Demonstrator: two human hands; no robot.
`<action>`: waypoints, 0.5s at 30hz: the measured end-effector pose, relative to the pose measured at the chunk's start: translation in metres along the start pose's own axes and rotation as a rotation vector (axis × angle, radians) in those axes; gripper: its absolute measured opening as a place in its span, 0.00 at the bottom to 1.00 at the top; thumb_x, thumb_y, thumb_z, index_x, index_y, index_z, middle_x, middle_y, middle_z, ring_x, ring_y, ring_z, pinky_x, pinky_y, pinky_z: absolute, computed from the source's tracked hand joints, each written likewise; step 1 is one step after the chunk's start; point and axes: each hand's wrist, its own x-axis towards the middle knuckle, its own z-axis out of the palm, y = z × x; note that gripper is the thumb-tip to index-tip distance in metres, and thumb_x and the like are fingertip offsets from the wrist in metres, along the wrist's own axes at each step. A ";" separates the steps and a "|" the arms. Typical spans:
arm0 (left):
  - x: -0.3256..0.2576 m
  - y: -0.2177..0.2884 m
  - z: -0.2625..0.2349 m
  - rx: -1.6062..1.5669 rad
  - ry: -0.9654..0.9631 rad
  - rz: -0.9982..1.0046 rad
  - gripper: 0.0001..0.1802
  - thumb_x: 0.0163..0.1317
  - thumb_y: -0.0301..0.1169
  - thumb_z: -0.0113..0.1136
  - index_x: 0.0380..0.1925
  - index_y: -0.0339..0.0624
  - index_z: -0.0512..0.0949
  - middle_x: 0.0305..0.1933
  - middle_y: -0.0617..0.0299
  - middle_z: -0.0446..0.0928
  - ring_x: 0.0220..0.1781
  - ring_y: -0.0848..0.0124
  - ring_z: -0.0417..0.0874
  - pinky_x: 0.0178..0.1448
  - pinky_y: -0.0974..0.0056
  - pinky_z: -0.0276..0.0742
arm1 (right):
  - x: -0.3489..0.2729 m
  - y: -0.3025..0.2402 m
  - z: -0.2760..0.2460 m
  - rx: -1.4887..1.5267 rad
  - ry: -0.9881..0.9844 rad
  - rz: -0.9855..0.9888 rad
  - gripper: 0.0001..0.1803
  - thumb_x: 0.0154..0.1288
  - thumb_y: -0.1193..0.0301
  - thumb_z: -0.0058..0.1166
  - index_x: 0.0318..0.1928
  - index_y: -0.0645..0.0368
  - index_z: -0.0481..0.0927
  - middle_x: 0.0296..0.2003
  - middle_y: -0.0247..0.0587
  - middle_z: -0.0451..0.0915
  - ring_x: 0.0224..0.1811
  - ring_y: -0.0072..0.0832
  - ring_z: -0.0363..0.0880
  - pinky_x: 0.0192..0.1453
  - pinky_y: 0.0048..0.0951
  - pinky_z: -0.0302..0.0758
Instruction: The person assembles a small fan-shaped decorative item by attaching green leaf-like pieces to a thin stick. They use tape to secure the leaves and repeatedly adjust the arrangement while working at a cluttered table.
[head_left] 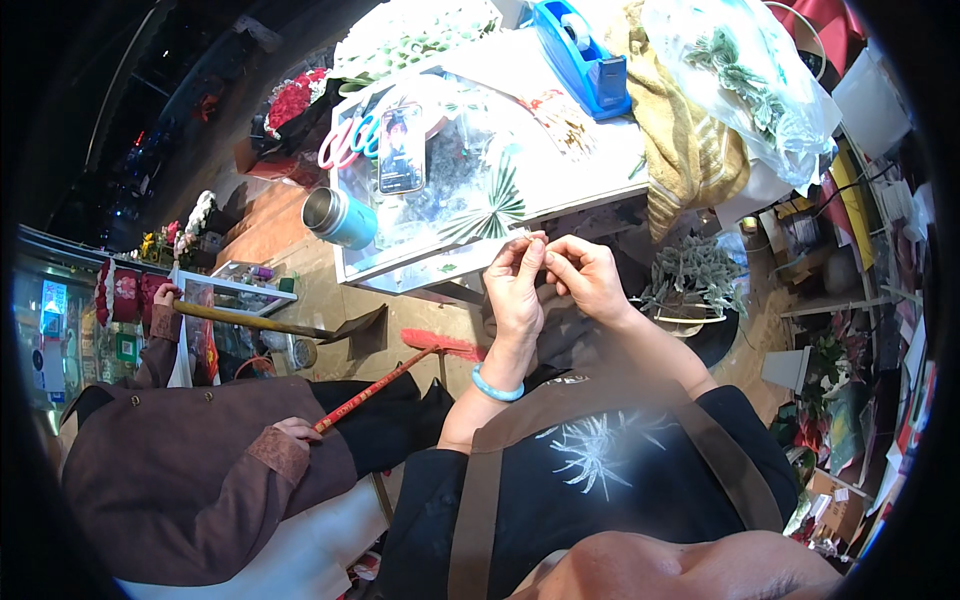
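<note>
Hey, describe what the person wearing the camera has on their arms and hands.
Both hands, the left hand and the right hand, are bare, with no gloves. The left wrist carries a light blue bangle. The forearms are uncovered; black sleeves start near the elbows, under a brown apron with straps.

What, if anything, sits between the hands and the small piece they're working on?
Nothing visible. The left hand and right hand meet fingertip to fingertip in front of the white table, both pinching a small thin piece directly. It is too small to identify.
</note>
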 end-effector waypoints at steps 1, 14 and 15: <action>0.000 0.000 0.000 0.008 0.002 0.000 0.06 0.58 0.25 0.59 0.35 0.35 0.78 0.36 0.59 0.78 0.36 0.75 0.76 0.41 0.73 0.72 | 0.000 -0.001 0.000 -0.004 0.003 -0.002 0.08 0.65 0.72 0.50 0.36 0.65 0.77 0.20 0.28 0.74 0.19 0.09 0.67 0.22 0.13 0.65; 0.000 0.008 0.006 0.021 -0.168 -0.007 0.20 0.56 0.19 0.57 0.51 0.33 0.69 0.45 0.54 0.76 0.48 0.69 0.77 0.52 0.68 0.71 | 0.001 -0.015 -0.014 -0.335 0.097 -0.349 0.06 0.56 0.75 0.57 0.34 0.63 0.78 0.26 0.40 0.74 0.27 0.26 0.73 0.30 0.25 0.69; 0.000 0.007 0.006 0.061 -0.179 -0.017 0.21 0.56 0.17 0.56 0.51 0.33 0.69 0.49 0.53 0.74 0.52 0.67 0.75 0.55 0.65 0.70 | -0.002 -0.016 -0.023 -0.413 0.145 -0.383 0.05 0.56 0.75 0.57 0.33 0.63 0.78 0.26 0.40 0.74 0.27 0.27 0.73 0.31 0.25 0.69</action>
